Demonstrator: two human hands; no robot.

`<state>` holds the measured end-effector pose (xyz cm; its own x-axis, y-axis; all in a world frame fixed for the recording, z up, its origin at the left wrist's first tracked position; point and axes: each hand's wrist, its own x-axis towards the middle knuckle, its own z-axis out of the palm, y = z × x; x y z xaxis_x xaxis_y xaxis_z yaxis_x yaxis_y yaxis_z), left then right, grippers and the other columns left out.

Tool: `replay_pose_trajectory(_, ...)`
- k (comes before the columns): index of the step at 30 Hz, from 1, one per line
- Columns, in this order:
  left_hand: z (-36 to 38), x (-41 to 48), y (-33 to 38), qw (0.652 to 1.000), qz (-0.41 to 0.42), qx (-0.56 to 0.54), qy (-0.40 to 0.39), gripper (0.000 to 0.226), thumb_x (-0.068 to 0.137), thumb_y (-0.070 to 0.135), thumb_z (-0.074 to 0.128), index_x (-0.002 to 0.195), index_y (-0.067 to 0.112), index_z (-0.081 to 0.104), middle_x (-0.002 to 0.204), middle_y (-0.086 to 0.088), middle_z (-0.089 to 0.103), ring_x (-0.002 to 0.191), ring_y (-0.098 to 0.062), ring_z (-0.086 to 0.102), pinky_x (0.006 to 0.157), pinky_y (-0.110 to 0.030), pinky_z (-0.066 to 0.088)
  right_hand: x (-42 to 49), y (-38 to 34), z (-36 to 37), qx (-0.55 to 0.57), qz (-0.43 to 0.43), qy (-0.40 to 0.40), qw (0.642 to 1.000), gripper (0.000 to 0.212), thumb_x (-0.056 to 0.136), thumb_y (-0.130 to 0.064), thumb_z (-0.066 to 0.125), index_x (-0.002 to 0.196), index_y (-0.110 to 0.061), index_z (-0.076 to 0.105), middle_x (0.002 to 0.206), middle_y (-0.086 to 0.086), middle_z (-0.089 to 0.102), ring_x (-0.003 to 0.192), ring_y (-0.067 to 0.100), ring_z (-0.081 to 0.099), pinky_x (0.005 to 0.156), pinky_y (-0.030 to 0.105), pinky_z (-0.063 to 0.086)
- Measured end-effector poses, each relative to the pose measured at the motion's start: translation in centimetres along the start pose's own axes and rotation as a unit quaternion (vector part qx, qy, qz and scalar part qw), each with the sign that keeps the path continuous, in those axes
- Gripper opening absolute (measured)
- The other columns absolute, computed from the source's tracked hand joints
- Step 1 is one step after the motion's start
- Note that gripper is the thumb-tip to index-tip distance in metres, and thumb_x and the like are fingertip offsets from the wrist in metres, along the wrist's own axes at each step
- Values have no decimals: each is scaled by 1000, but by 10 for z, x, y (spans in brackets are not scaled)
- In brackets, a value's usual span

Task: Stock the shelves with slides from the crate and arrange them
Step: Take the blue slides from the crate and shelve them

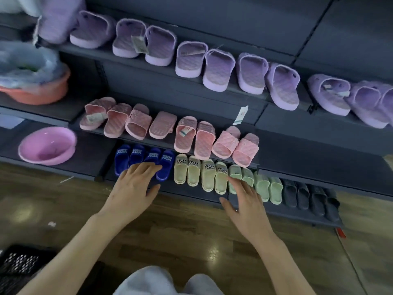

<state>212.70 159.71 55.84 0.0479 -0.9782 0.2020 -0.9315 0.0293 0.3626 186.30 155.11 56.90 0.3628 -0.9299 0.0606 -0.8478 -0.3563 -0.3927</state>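
Lining the bottom shelf [188, 193], paired slides [207, 175], blue, beige, mint, charcoal

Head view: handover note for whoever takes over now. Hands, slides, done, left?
Left hand: open, fingers spread over the blue slides on the bottom shelf, holding nothing.
Right hand: open, fingertips at the green slides, holding nothing.
Done: purple slides up top, pink slides mid, cream slides and dark slides also in the bottom row.
Left: one pink slide seems sole-up; tidy rows. Crate lower left, contents not visible.
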Motion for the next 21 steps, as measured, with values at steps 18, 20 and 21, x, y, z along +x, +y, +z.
replay_pose_trajectory(18, -37, -227, 10, 923, -344, 157, 65, 37, 77, 24, 66, 112, 14, 64, 114, -6, 64, 105, -30, 61, 85, -44, 49, -14, -98, 62, 11, -306, -240, 921, 56, 94, -43, 44, 145, -29, 25, 150, -6, 27, 138, 10, 21, 114, 33, 17)
replay_pose_trajectory(20, -44, -254, 7, 903, -388, 168, 70, 39, 75, 27, 58, 111, 14, 64, 112, -7, 65, 104, -30, 62, 85, -44, 49, -19, -124, 71, 6, -342, -255, 905, 56, 94, -43, 44, 145, -29, 25, 150, -6, 27, 139, 11, 20, 114, 32, 15)
replay_pose_trajectory(21, -47, -267, 4, 894, -408, 170, 74, 39, 75, 28, 57, 111, 14, 64, 112, -6, 65, 103, -29, 62, 85, -43, 50, -22, -137, 75, 5, -358, -261, 896, 56, 94, -43, 45, 145, -29, 25, 150, -6, 27, 139, 11, 21, 114, 31, 14)
